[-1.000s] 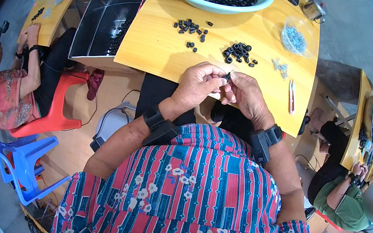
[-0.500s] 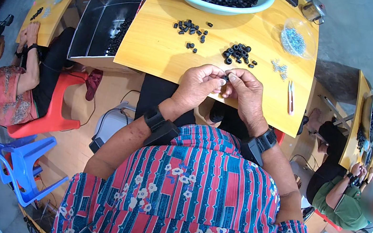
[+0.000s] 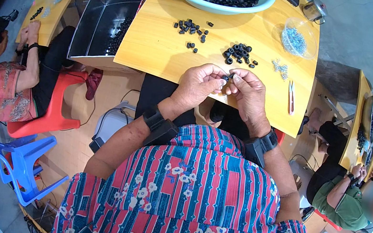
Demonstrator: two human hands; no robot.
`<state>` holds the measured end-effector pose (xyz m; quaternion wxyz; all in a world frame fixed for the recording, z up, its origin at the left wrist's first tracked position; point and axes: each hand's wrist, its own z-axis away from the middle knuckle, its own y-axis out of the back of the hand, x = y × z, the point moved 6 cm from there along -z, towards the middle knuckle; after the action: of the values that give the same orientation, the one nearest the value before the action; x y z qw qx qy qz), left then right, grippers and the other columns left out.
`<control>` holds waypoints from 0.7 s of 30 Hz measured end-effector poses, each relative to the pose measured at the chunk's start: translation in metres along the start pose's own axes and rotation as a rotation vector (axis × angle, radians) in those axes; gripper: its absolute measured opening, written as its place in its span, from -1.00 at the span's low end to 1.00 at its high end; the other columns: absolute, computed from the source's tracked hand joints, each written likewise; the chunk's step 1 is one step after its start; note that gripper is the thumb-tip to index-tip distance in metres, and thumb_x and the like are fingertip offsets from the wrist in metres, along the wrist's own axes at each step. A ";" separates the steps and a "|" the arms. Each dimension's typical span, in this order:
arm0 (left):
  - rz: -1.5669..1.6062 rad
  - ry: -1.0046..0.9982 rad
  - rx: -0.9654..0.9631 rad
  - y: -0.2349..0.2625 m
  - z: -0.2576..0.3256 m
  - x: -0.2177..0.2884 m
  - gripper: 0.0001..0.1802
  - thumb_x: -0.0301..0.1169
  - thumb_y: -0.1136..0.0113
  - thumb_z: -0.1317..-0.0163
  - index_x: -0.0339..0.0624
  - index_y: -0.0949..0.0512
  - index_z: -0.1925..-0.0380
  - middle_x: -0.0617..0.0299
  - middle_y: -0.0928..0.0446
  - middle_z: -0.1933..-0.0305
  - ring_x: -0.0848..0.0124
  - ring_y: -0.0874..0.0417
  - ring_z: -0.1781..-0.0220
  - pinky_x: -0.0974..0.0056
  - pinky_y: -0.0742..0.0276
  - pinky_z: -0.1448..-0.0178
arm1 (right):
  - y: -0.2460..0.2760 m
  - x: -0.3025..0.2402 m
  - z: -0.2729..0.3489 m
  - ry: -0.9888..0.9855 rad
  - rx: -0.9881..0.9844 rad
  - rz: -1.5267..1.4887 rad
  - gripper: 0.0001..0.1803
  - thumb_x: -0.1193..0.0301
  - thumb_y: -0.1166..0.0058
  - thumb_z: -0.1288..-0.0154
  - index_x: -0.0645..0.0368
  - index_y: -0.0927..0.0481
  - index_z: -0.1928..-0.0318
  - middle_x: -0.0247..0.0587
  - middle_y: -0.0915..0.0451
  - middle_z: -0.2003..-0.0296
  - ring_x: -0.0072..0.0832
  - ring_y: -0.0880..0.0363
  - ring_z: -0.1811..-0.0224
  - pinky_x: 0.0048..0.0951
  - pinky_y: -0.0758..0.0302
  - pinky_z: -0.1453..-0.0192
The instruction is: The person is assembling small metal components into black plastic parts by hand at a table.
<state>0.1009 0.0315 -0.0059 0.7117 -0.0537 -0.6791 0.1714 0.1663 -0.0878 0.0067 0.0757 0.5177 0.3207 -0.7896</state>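
At the near edge of the table (image 3: 157, 54), my left hand (image 3: 198, 83) pinches a small black plastic part (image 3: 225, 77) between thumb and fingertips. My right hand (image 3: 249, 93) meets it there, its thumb and forefinger closed on another small dark piece (image 3: 231, 75), mostly hidden by the fingertips. Just beyond my hands lies a heap of black ring-shaped plastic parts (image 3: 238, 53). Farther left is a scatter of smaller black cylindrical parts (image 3: 190, 26). Tiny silvery pieces (image 3: 279, 68), too small to make out, lie to the right.
A pale green basin (image 3: 214, 8) of black parts stands at the back. Right of it are a clear bowl (image 3: 297, 39) of silvery pieces, a metal cup (image 3: 313, 11) and small snips (image 3: 291, 98). An open box (image 3: 95, 30) adjoins the table's left. Two people sit at side tables.
My right fingertips have drawn slightly to the right, away from the left ones, and a dark piece now shows between them. My left hand stays almost still.
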 end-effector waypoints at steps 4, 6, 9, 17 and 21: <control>-0.026 0.012 0.016 0.001 0.000 0.001 -0.82 -0.58 -0.08 -0.26 -0.37 -0.48 0.14 0.23 -0.55 0.25 0.58 -0.55 0.27 0.46 -0.52 0.15 | 0.001 -0.001 -0.001 -0.003 -0.029 -0.057 -0.85 0.63 0.06 -0.30 0.37 -0.53 0.16 -0.26 -0.49 0.51 -0.54 -0.45 0.47 -0.46 -0.49 0.26; -0.021 0.013 0.011 0.000 0.000 0.002 -0.82 -0.58 -0.08 -0.26 -0.37 -0.48 0.14 0.23 -0.55 0.24 0.58 -0.55 0.27 0.46 -0.53 0.16 | 0.001 0.000 -0.001 -0.010 -0.043 -0.054 -0.85 0.63 0.05 -0.29 0.36 -0.53 0.16 -0.26 -0.49 0.51 -0.54 -0.45 0.47 -0.47 -0.49 0.26; -0.009 0.019 0.008 0.000 0.001 0.004 -0.82 -0.57 -0.08 -0.26 -0.37 -0.47 0.14 0.22 -0.55 0.23 0.57 -0.56 0.26 0.46 -0.54 0.16 | 0.000 0.001 -0.001 -0.014 -0.059 -0.021 -0.85 0.63 0.05 -0.27 0.36 -0.53 0.16 -0.27 -0.50 0.50 -0.55 -0.45 0.46 -0.50 -0.48 0.26; -0.013 0.021 0.012 0.001 -0.001 -0.001 -0.82 -0.57 -0.06 -0.26 -0.38 -0.47 0.13 0.21 -0.55 0.23 0.55 -0.59 0.23 0.44 -0.56 0.14 | -0.001 -0.004 -0.002 0.053 -0.022 0.228 -0.83 0.59 0.06 -0.28 0.32 -0.55 0.15 -0.31 -0.53 0.47 -0.60 -0.46 0.46 -0.52 -0.49 0.25; -0.046 0.012 0.017 0.002 -0.002 0.000 -0.82 -0.57 -0.07 -0.26 -0.38 -0.47 0.13 0.21 -0.55 0.23 0.55 -0.59 0.25 0.43 -0.57 0.15 | -0.004 -0.008 0.001 0.068 -0.011 0.307 -0.85 0.59 -0.02 -0.27 0.31 -0.57 0.17 -0.28 -0.61 0.34 -0.62 -0.55 0.39 -0.61 -0.52 0.24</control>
<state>0.1024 0.0339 -0.0066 0.7200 -0.0331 -0.6743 0.1605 0.1678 -0.0872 0.0154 0.1874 0.5866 0.2443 -0.7490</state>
